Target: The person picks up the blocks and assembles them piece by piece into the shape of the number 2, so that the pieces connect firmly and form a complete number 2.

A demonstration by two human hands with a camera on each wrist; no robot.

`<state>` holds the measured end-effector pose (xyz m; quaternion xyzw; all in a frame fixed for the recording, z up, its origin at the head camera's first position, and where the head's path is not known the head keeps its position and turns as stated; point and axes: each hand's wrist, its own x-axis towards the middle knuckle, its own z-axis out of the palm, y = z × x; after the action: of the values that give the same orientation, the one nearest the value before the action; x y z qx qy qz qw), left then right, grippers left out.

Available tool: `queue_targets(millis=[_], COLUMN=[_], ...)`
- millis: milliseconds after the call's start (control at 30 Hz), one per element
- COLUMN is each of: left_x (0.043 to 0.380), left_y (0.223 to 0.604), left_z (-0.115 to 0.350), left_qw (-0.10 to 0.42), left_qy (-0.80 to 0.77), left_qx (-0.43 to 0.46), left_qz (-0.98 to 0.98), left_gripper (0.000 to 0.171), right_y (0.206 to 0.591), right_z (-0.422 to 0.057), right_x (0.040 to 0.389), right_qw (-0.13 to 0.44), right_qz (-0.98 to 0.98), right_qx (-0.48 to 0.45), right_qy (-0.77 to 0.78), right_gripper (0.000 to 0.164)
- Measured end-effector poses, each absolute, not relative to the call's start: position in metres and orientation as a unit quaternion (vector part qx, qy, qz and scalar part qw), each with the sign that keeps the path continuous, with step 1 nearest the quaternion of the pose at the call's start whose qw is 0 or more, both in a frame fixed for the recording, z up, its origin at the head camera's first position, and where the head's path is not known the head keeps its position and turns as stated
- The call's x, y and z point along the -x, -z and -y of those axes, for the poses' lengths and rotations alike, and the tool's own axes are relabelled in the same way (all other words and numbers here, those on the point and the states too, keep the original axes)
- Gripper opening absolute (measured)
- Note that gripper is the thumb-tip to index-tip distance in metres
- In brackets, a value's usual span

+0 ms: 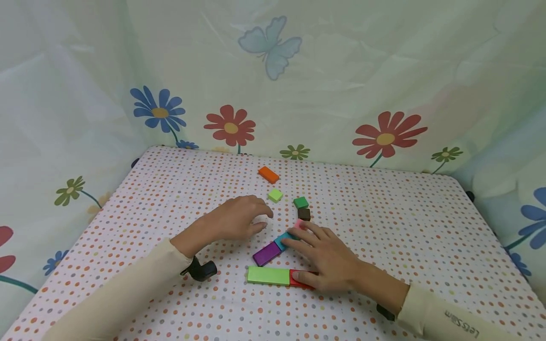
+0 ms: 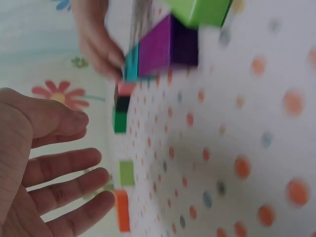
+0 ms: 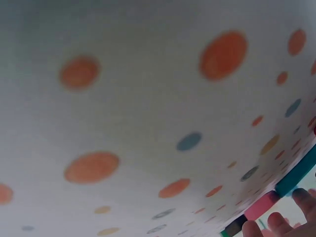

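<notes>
My left hand (image 1: 239,218) hovers over the table with its fingers relaxed and apart, holding nothing. My right hand (image 1: 326,258) lies spread over the blocks. Its thumb rests on the red block (image 1: 292,277), which abuts a long light green block (image 1: 268,275). The other fingers reach to the blue block (image 1: 280,240) and the pink block (image 1: 299,223), partly covering both. A purple block (image 1: 267,254) joins the blue one's lower end. Beyond the pink block come a dark brown block (image 1: 304,214) and a green block (image 1: 301,202), forming a bent row.
A small light green block (image 1: 275,195) and an orange block (image 1: 268,174) lie apart, farther back. The polka-dot cloth (image 1: 192,180) covers the table. A flowered curtain (image 1: 315,94) hangs behind and at both sides.
</notes>
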<state>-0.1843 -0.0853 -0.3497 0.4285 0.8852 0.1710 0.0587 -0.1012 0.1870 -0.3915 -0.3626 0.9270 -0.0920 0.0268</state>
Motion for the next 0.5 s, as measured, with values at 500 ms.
queue_targets(millis=[500], left_x=[0.253], left_y=[0.346], left_z=[0.084], left_qw=[0.045], left_qy=[-0.150], left_qx=[-0.336], left_qz=[-0.929], left_gripper=[0.041], right_y=[0.391], right_z=[-0.186], right_x=[0.093], right_qw=[0.064], right_qz=[-0.924], right_qx=[0.365], right_qy=[0.093], right_gripper=[0.068])
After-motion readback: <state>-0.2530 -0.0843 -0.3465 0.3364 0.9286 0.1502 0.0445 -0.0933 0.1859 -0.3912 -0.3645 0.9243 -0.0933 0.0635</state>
